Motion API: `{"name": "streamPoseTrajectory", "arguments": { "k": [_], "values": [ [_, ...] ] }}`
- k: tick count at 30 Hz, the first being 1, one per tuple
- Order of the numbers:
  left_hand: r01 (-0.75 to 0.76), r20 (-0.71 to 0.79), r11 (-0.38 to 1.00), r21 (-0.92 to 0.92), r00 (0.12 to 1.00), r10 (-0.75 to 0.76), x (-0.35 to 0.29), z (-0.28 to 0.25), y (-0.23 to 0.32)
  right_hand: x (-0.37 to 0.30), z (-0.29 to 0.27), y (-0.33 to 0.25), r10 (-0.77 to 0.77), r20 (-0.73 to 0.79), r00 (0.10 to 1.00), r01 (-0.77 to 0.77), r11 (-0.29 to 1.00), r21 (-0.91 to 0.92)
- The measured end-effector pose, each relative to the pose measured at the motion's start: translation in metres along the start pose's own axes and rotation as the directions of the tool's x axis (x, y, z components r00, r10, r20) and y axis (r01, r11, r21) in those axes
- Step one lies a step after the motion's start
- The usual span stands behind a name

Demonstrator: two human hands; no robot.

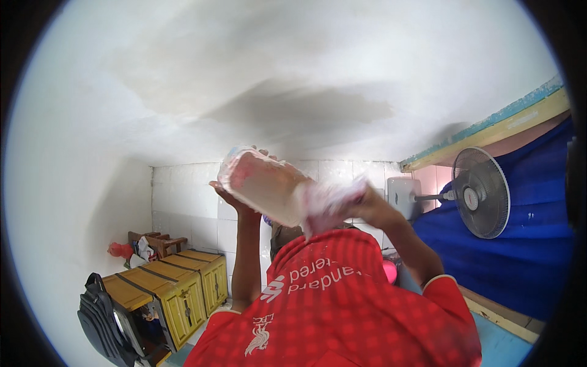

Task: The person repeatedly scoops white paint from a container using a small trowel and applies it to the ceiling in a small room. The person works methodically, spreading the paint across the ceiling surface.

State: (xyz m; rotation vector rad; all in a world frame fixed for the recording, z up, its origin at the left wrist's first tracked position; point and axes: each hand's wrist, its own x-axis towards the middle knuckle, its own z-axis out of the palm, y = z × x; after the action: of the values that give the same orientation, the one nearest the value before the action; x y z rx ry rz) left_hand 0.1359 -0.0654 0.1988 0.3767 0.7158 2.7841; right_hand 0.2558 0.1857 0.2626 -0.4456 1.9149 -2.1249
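Note:
My left hand supports a shallow, rounded plastic tub from its far side and underneath; some fingertips show past the tub's upper edge. The tub is tilted, and its rim and outside are smeared with white, paint-like matter over patches of pink. My right hand is closed on a crumpled whitish-pink cloth at the tub's right end. Motion blurs the cloth, and I cannot tell exactly where it touches the tub. Both hands are held up in front of my red shirt.
A white wall rises ahead above pale floor tiles. Yellow wooden cabinets stand at the lower left, with a black backpack beside them. To the right are a standing fan, its white base and a blue cloth sheet.

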Motion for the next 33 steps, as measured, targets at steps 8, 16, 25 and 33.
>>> {"name": "streamPoseTrajectory", "arguments": {
  "k": [8,16,25,33],
  "values": [
    [-0.05,-0.354,0.998,-0.023,0.935,0.039,-0.035,-0.069,-0.043,-0.013,-0.088,0.075,0.272,-0.701,0.659,0.196,0.838,0.51],
    [-0.014,-0.455,0.987,0.159,0.886,0.086,-0.049,-0.068,-0.055,-0.03,-0.29,0.324,-0.061,-0.893,0.447,0.282,0.957,0.075],
    [-0.009,-0.309,0.996,0.086,0.951,0.035,-0.028,-0.048,-0.043,0.022,-0.399,0.371,-0.483,-0.625,0.614,0.081,0.826,-0.558],
    [0.014,-0.392,0.999,-0.03,0.92,-0.025,-0.038,-0.103,-0.068,0.048,-0.455,0.291,-0.379,-0.622,0.685,-0.028,0.839,-0.543]
  ]
}}
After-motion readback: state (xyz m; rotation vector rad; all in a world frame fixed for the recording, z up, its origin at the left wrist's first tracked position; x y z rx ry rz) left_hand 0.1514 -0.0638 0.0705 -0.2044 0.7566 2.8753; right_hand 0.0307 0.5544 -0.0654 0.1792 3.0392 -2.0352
